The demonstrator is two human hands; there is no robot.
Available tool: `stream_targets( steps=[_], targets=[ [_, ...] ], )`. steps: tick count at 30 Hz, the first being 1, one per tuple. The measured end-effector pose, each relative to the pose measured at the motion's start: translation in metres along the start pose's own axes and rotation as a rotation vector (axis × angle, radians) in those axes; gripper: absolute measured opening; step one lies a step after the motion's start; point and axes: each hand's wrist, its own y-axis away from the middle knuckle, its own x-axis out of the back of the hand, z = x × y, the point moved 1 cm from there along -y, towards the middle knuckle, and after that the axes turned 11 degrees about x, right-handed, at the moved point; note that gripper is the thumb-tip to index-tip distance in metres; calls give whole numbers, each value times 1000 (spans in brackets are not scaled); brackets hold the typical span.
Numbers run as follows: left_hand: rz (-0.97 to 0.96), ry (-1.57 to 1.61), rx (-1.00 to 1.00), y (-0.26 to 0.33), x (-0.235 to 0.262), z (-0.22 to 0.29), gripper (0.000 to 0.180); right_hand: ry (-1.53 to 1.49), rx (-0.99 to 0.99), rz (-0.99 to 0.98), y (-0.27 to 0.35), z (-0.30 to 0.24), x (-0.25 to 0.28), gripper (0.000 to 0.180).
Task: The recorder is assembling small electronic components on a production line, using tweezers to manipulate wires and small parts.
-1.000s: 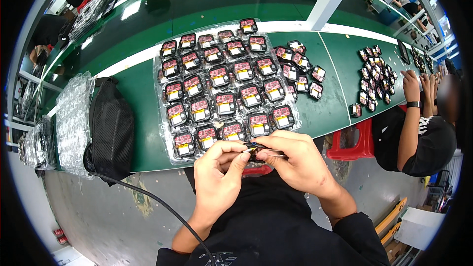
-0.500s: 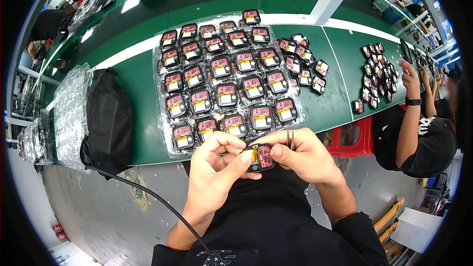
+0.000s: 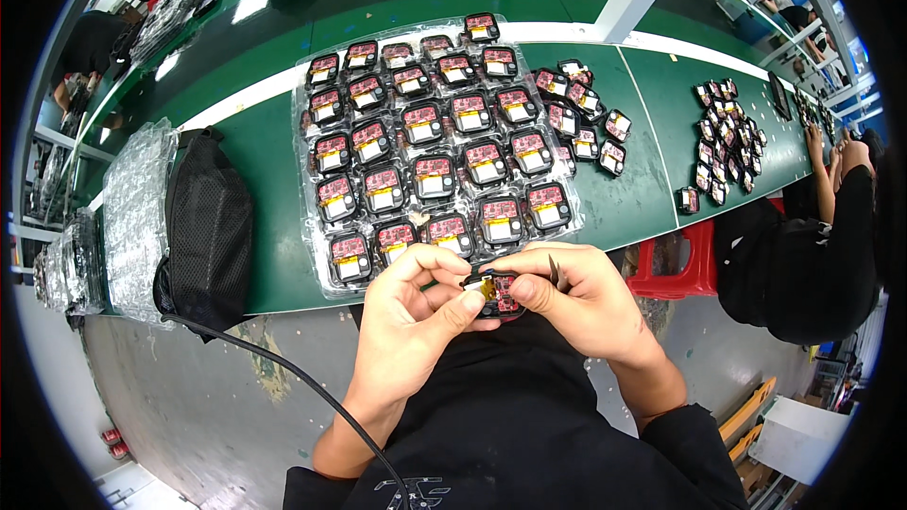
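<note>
Between my hands, just past the table's near edge, is a small black-cased electronic module [image 3: 506, 295] with a red circuit board and a yellow strip. My left hand [image 3: 408, 307] grips its left side, the thumb pressed on the face by the yellow strip. On the other side, the thumb of my right hand [image 3: 590, 307] rests at the board's right edge. Metal tweezers [image 3: 555, 274] are tucked in that hand, their tips standing up past the fingers. Fingers hide much of the casing.
A clear plastic tray [image 3: 312, 227] with rows of similar modules lies ahead on the green table [image 3: 274, 264]. Loose modules [image 3: 586, 142] are piled right of it. A black mesh bag [image 3: 210, 227] sits left. A person [image 3: 803, 264] works at right, near a red stool [image 3: 661, 269].
The module has tilted a little in my hands, and my right thumb has shifted slightly left. At right, the other person has lowered a raised arm and leaned toward the table.
</note>
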Motion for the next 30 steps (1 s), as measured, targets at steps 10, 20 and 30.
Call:
stream_targets(
  steps=[10, 20, 30],
  targets=[
    [-64, 258, 120, -5, 8, -5, 20, 185, 124, -17, -5, -12, 2, 25],
    [-58, 79, -110, -2, 8, -6, 21, 247, 195, -81, -4, -20, 4, 24],
    [133, -129, -235, 3, -7, -2, 21, 222, 162, -47, -5, -20, -1, 24]
  ],
)
